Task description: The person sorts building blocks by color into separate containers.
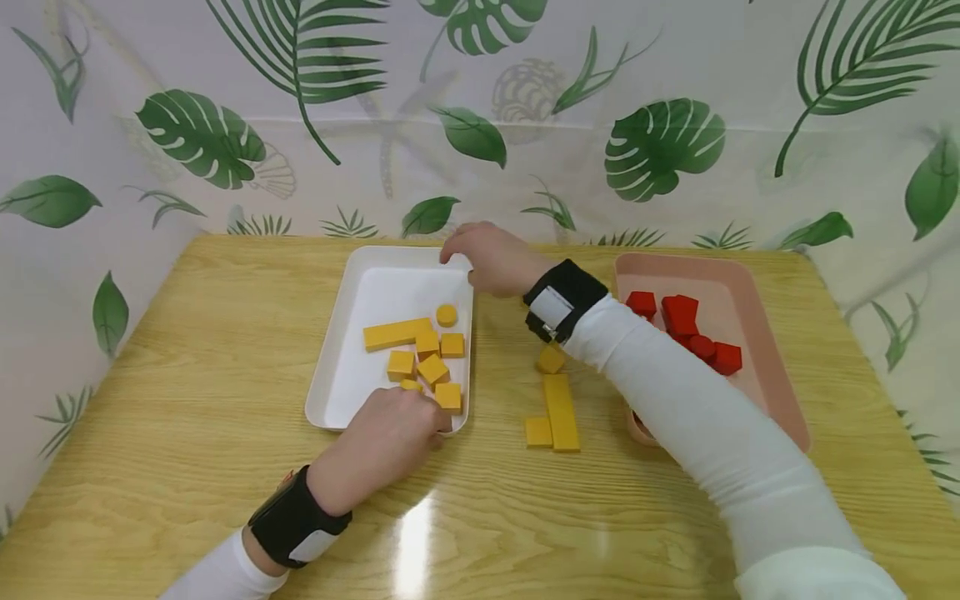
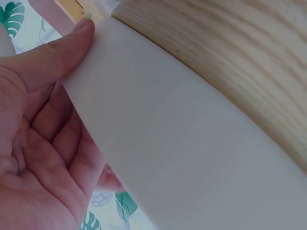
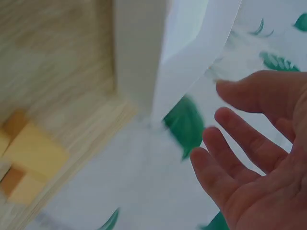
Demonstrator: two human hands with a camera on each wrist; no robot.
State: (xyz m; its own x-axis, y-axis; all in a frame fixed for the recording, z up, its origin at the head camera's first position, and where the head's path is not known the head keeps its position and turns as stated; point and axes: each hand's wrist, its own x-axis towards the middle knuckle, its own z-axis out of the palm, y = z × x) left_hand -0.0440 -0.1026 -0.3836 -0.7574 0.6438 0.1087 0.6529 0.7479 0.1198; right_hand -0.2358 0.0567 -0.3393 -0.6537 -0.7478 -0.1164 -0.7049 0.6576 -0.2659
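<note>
A white tray (image 1: 360, 287) stands on the left part of the table with several yellow blocks (image 1: 401, 365) in it. My left hand (image 1: 386, 442) grips its near wall; the left wrist view shows the thumb on the outer face of the tray wall (image 2: 182, 120) and the fingers behind it. Over by the far right corner is my right hand (image 1: 498, 260). In the right wrist view its fingers (image 3: 216, 167) are loosely bent and apart from the tray (image 3: 139, 52), holding nothing.
More yellow blocks (image 1: 561, 412) lie on the wooden table (image 1: 187, 375) between the trays. A pink tray (image 1: 757, 333) with several red blocks (image 1: 681, 317) stands at the right, partly behind my right sleeve. Leaf-patterned cloth (image 1: 525, 158) hangs behind the table.
</note>
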